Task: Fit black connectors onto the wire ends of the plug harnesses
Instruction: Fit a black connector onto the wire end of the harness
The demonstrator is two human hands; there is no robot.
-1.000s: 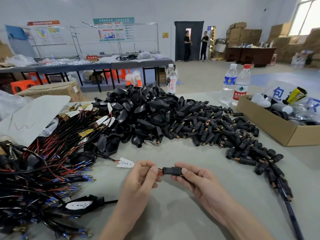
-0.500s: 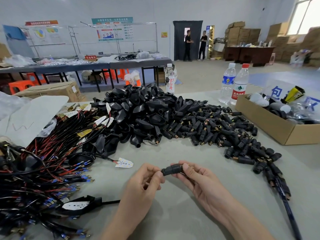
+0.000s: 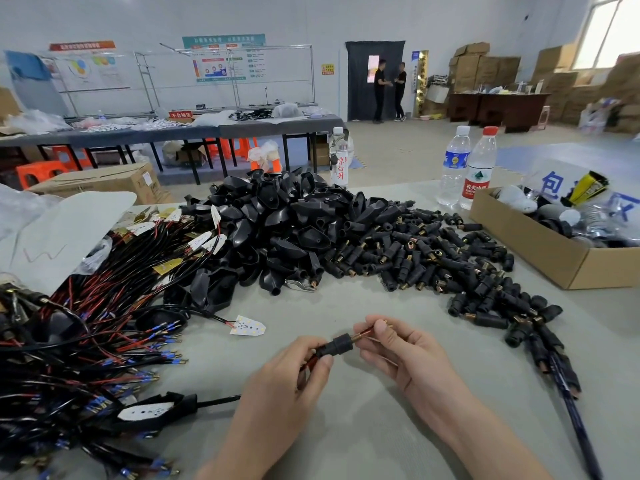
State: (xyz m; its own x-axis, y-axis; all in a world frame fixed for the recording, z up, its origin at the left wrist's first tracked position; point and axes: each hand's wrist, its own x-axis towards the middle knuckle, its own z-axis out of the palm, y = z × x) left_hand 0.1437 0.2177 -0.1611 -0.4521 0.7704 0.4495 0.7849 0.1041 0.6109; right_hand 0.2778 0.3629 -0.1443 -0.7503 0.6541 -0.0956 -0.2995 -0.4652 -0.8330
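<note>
A small black connector (image 3: 335,345) sits between my two hands just above the grey table. My left hand (image 3: 294,372) pinches its left end, where red wire shows under my fingers. My right hand (image 3: 398,344) pinches the red wire end with a brass tip (image 3: 363,333) that sticks out of the connector's right side. A heap of black connectors (image 3: 450,268) spreads across the table behind my hands. Tangled black and red plug harnesses (image 3: 90,327) with blue-tipped ends lie at the left.
Black plug shells (image 3: 277,223) are piled at the centre back. An open cardboard box (image 3: 540,244) stands at the right, with two water bottles (image 3: 467,168) behind it. A white LED board (image 3: 247,326) lies near my left hand. A dark cable (image 3: 568,403) runs along the right.
The connector has tilted, and the red wire with its brass tip now sticks out on the right, where my right hand pinches it. Both hands have shifted slightly right.
</note>
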